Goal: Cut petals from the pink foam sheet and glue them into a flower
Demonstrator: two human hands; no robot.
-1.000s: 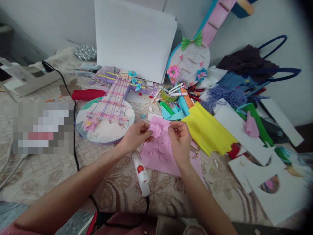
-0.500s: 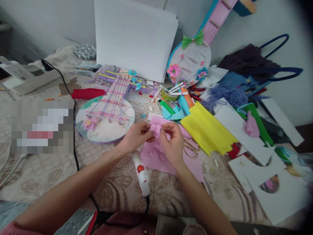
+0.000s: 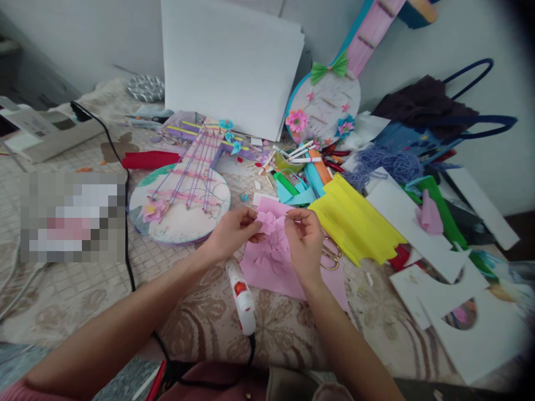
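Between my hands is a pink paper flower (image 3: pixel 268 223) with ruffled petals. My left hand (image 3: pixel 239 229) pinches it at its left edge. At its right side, my right hand (image 3: pixel 304 236) is closed on a petal, thumb against fingers. Below them lies a pink paper sheet (image 3: pixel 273 281) with loose pink petal pieces on it. Gold-handled scissors (image 3: pixel 331 254) rest on the sheet, partly covered by my right hand. A white glue gun (image 3: pixel 243 303) with an orange trigger lies on the tablecloth under my left wrist, its tip near the sheet.
A decorated toy lute (image 3: pixel 184 203) lies to the left; another decorated instrument (image 3: pixel 326 106) leans at the back. Yellow crepe paper (image 3: pixel 355 217), blue yarn (image 3: pixel 387 166) and white board offcuts (image 3: pixel 480 323) crowd the right. A black cord (image 3: pixel 127 234) crosses the left side.
My right hand has moved slightly right, away from my left, drawing out the flower's right side so more petals show. It now covers more of the scissors. My left hand stays nearly still.
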